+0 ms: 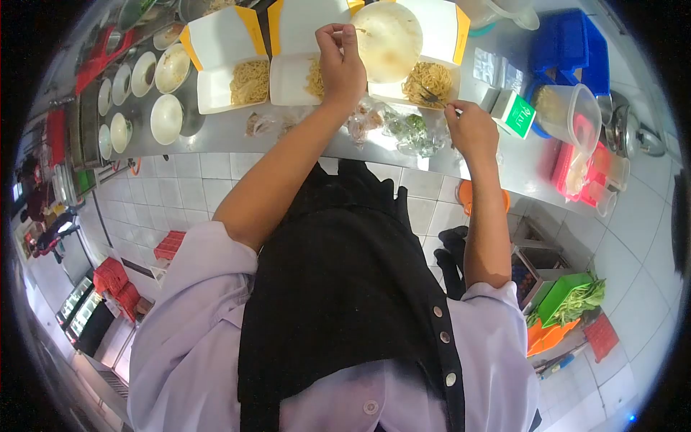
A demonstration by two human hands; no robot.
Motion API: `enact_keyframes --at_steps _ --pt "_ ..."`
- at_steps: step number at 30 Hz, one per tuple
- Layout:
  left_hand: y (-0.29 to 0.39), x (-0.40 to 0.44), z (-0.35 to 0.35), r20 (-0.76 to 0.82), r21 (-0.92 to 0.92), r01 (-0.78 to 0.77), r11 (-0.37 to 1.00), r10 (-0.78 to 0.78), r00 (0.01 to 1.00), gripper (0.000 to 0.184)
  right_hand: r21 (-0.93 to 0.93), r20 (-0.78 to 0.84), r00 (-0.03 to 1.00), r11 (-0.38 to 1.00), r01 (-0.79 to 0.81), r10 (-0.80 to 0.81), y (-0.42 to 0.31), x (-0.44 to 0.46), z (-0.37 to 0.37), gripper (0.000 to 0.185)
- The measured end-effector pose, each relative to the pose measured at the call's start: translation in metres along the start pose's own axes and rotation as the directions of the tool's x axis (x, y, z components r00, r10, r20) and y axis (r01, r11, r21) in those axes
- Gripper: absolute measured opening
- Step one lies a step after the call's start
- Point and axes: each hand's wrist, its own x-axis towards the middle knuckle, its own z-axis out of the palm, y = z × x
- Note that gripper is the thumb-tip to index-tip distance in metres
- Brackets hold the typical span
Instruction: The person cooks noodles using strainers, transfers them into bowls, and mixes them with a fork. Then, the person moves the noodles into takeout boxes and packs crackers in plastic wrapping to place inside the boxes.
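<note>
The left hand (341, 66) is closed at the near edge of a bowl (389, 45), thumb toward the rim; its exact hold is partly hidden. The right hand (473, 129) pinches the handle of a fork (430, 96) between thumb and fingers.

The bowl is round and cream-white, faintly smeared with brown, and sits just to the right of the left hand. In view, it overlaps the back of the rightmost takeaway box (386, 91), white inside with yellow lid flaps. The fork's tines lie among that box's yellowish noodles (419, 79), left of the right hand.

In front of this box, clear plastic bags (415, 131) lie on the metal tabletop (529, 160); to its right stand a green-and-white carton (515, 113) and a blue basket (568, 45).
</note>
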Motion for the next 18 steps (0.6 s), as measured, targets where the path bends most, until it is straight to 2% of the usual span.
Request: enact_keyframes --at_steps 13,18 --pt "-0.001 -0.001 0.0 0.01 -0.033 0.016 0.999 -0.016 1.0 0.04 -0.018 -0.027 1.0 1.0 0.009 -0.009 0.001 0.005 0.017 0.036" --pt "0.001 0.0 -0.002 0.013 -0.005 0.001 1.0 -0.001 1.0 0.04 0.038 -0.05 0.999 0.999 0.011 -0.009 0.002 0.005 0.02 0.034"
